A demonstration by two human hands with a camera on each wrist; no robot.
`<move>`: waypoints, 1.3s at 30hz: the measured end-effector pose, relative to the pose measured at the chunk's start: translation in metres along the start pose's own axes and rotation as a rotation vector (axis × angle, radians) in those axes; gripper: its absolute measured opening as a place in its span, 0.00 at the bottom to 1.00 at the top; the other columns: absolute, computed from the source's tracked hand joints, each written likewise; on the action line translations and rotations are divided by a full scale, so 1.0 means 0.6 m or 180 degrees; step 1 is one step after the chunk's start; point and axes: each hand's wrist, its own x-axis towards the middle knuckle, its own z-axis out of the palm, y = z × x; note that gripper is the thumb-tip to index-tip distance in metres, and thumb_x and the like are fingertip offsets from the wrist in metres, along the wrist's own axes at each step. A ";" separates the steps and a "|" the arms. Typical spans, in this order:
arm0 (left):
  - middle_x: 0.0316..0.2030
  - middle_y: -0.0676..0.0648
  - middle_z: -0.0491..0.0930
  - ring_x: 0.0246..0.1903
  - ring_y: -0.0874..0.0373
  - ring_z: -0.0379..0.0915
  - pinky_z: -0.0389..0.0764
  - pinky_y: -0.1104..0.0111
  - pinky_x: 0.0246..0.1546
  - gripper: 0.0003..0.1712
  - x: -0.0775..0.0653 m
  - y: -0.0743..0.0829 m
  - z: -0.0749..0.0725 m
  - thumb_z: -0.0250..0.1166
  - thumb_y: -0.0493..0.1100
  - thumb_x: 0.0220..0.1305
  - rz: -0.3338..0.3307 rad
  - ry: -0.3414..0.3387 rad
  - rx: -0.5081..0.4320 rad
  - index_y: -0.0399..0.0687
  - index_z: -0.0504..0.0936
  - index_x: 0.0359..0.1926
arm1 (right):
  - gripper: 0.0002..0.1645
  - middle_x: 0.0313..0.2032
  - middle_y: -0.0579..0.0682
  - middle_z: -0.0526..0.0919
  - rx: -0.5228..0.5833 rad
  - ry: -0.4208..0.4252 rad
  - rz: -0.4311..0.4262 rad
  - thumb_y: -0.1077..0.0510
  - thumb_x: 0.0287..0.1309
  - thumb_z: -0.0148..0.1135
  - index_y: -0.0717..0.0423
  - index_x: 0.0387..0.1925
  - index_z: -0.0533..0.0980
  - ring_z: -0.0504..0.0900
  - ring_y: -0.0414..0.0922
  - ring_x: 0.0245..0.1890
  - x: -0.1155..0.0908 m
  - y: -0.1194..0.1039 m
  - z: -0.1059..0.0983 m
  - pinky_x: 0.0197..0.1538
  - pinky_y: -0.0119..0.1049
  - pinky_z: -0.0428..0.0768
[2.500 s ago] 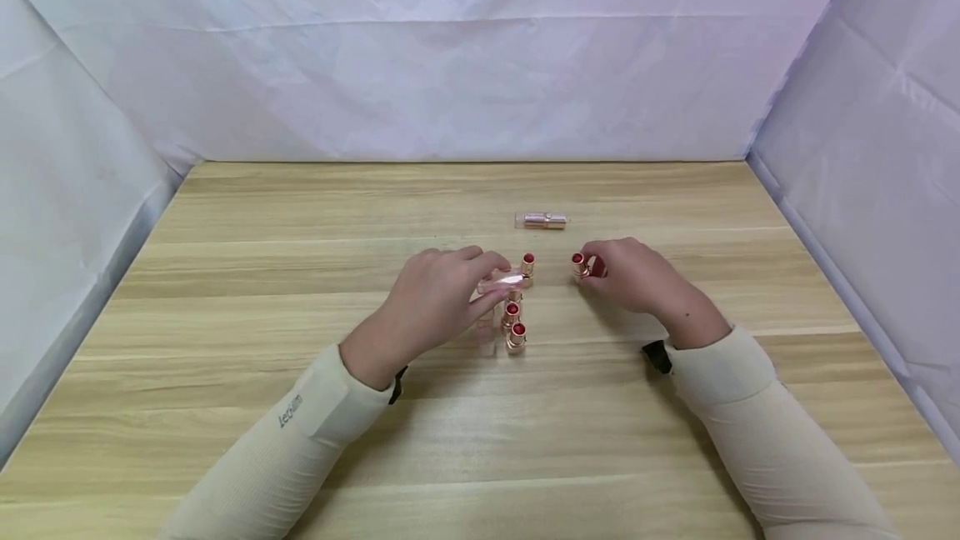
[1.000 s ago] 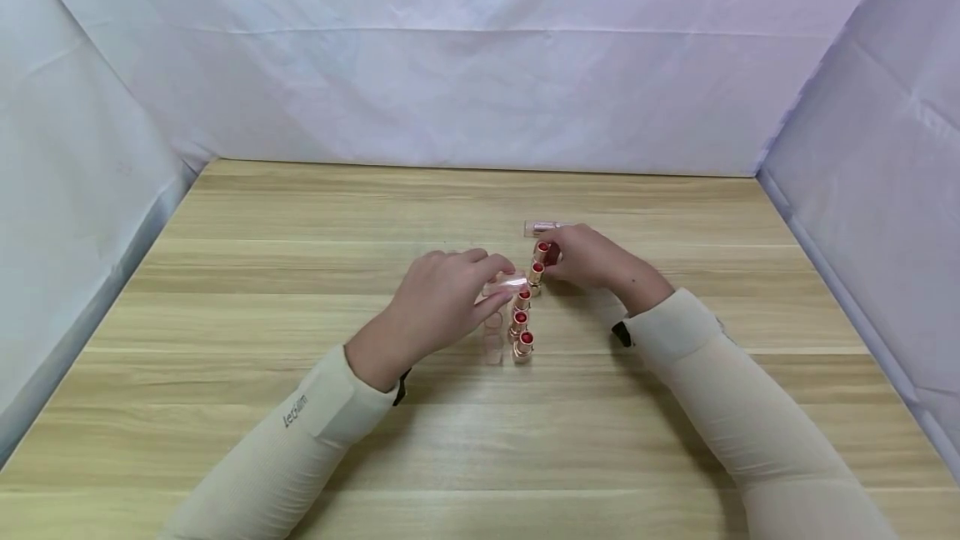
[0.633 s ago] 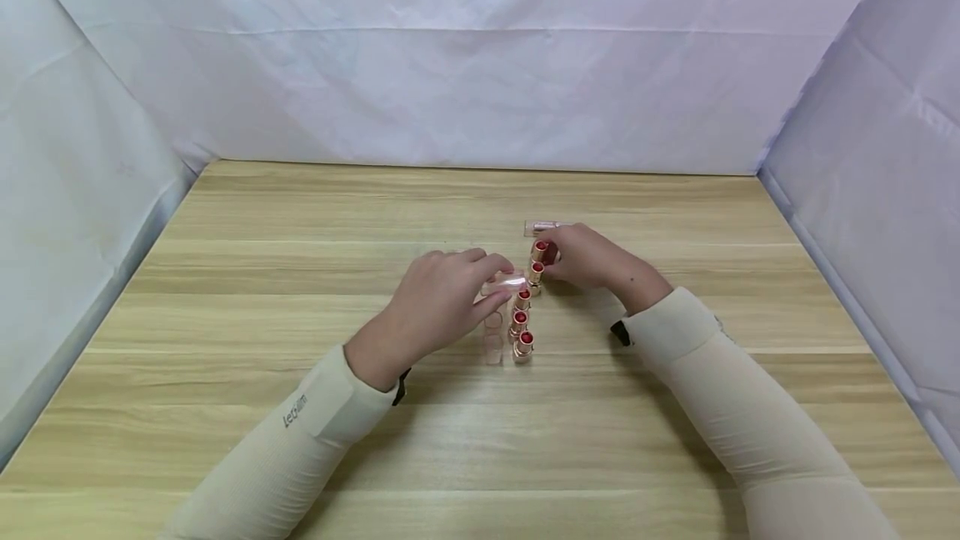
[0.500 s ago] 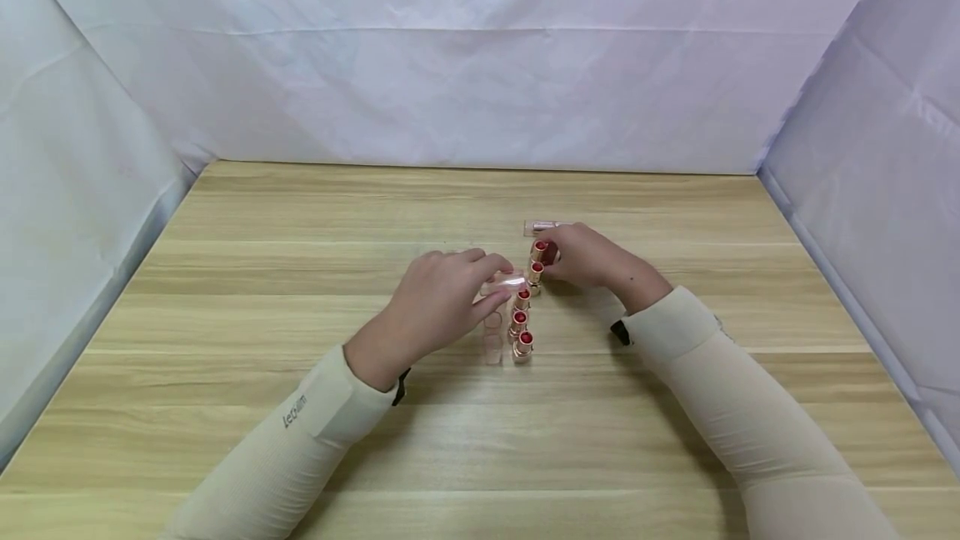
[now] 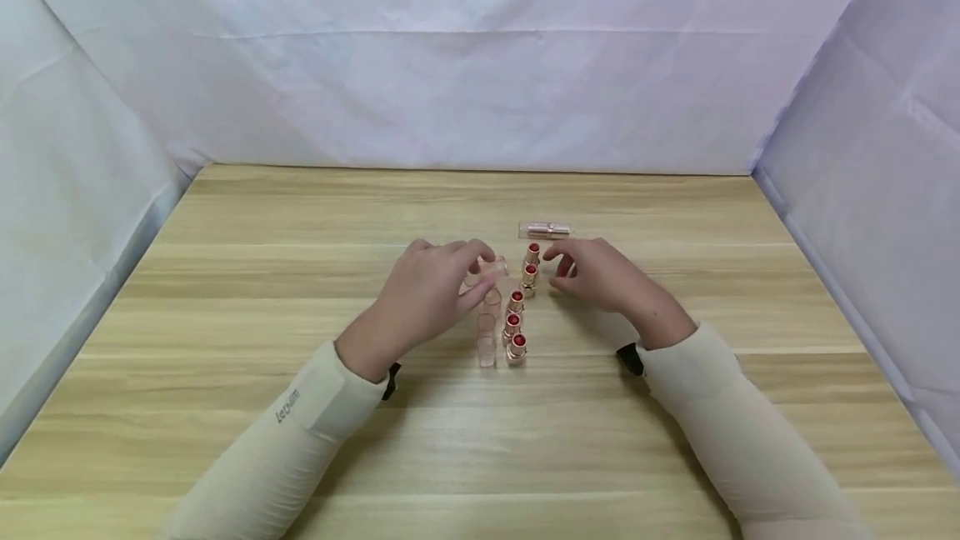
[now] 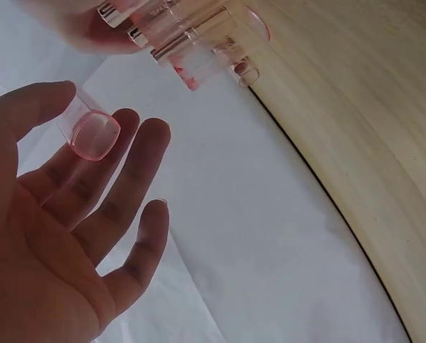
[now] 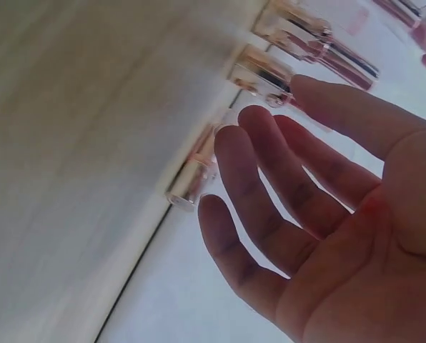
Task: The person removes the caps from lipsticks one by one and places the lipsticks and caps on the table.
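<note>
My left hand (image 5: 420, 294) pinches a clear pinkish lipstick cap (image 6: 95, 134) between thumb and fingers, its open end showing in the left wrist view. In the head view the cap is above several clear caps (image 5: 487, 348) that stand in a column. Right of these caps, several uncapped red lipsticks (image 5: 517, 348) with rose-gold bases stand upright in an uneven line. My right hand (image 5: 607, 277) is just right of the rearmost lipstick (image 5: 532, 253), its fingers relaxed and bent, holding nothing.
Behind the standing lipsticks, a lipstick with a clear cap (image 5: 547, 230) lies on its side. Everything rests on a wood-grain table (image 5: 337, 207). White cloth (image 5: 480, 98) hangs behind the table and along both sides.
My right hand brought a lipstick in from the right, stood it at the back of the line, then let go and drew back right. My left hand, still pinching the cap, shifted slightly back.
</note>
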 end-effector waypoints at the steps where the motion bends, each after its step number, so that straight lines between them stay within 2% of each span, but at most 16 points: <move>1: 0.35 0.53 0.88 0.23 0.60 0.79 0.80 0.54 0.45 0.14 0.003 -0.003 -0.001 0.65 0.52 0.68 -0.0021 -0.0027 -0.0013 0.51 0.82 0.49 | 0.20 0.37 0.52 0.87 0.0013 0.0039 0.0001 0.60 0.61 0.68 0.58 0.55 0.79 0.85 0.47 0.39 -0.004 -0.003 -0.001 0.47 0.45 0.81; 4: 0.36 0.53 0.89 0.19 0.62 0.75 0.80 0.52 0.48 0.14 0.014 -0.012 -0.004 0.63 0.52 0.69 -0.0092 -0.0148 -0.0092 0.51 0.80 0.50 | 0.19 0.36 0.51 0.87 0.0070 0.0141 -0.0029 0.59 0.62 0.67 0.58 0.54 0.80 0.84 0.46 0.37 -0.012 -0.012 -0.004 0.44 0.44 0.81; 7: 0.39 0.52 0.89 0.19 0.61 0.75 0.79 0.52 0.50 0.15 0.028 -0.025 -0.008 0.62 0.52 0.70 -0.0209 -0.0280 -0.0197 0.51 0.78 0.51 | 0.17 0.35 0.50 0.86 0.0146 0.0224 -0.0085 0.58 0.62 0.67 0.57 0.52 0.80 0.84 0.46 0.36 -0.018 -0.022 -0.009 0.42 0.43 0.81; 12: 0.43 0.50 0.87 0.31 0.55 0.82 0.79 0.56 0.46 0.15 0.048 -0.056 -0.007 0.61 0.54 0.70 -0.0389 -0.0378 -0.0336 0.53 0.79 0.51 | 0.15 0.34 0.49 0.85 0.0202 0.0312 -0.0135 0.57 0.63 0.66 0.57 0.50 0.81 0.82 0.46 0.35 -0.021 -0.036 -0.012 0.41 0.41 0.80; 16: 0.43 0.49 0.83 0.38 0.53 0.80 0.78 0.58 0.41 0.16 0.055 -0.084 -0.002 0.61 0.55 0.70 -0.0512 -0.0404 -0.0335 0.54 0.81 0.51 | 0.14 0.34 0.49 0.84 0.0207 0.0347 -0.0141 0.57 0.63 0.66 0.56 0.48 0.81 0.82 0.45 0.34 -0.019 -0.045 -0.009 0.40 0.40 0.80; 22: 0.38 0.50 0.78 0.30 0.53 0.72 0.73 0.62 0.29 0.17 0.059 -0.123 -0.003 0.59 0.59 0.70 -0.0975 -0.0439 -0.0586 0.57 0.81 0.52 | 0.13 0.33 0.49 0.85 0.0175 0.0363 -0.0216 0.57 0.63 0.66 0.58 0.47 0.81 0.82 0.44 0.34 -0.012 -0.055 -0.004 0.39 0.40 0.80; 27: 0.37 0.50 0.81 0.29 0.53 0.75 0.74 0.61 0.30 0.17 0.061 -0.146 0.002 0.59 0.58 0.70 -0.1249 -0.0547 -0.0793 0.58 0.80 0.52 | 0.13 0.33 0.49 0.85 0.0170 0.0357 -0.0187 0.57 0.62 0.67 0.57 0.47 0.81 0.82 0.44 0.33 -0.011 -0.059 -0.004 0.39 0.40 0.80; 32: 0.41 0.49 0.84 0.36 0.54 0.79 0.77 0.60 0.37 0.15 0.064 -0.158 0.015 0.63 0.54 0.69 -0.1301 -0.0659 -0.0880 0.56 0.80 0.52 | 0.14 0.33 0.49 0.85 0.0152 0.0354 -0.0189 0.56 0.63 0.67 0.57 0.47 0.81 0.82 0.44 0.33 -0.012 -0.059 -0.005 0.39 0.40 0.80; 39: 0.44 0.48 0.86 0.43 0.52 0.82 0.78 0.56 0.46 0.16 0.067 -0.161 0.023 0.66 0.51 0.68 -0.1267 -0.0889 -0.0801 0.53 0.81 0.53 | 0.13 0.34 0.49 0.85 0.0157 0.0369 -0.0136 0.55 0.63 0.66 0.56 0.48 0.81 0.82 0.45 0.34 -0.013 -0.059 -0.007 0.40 0.41 0.79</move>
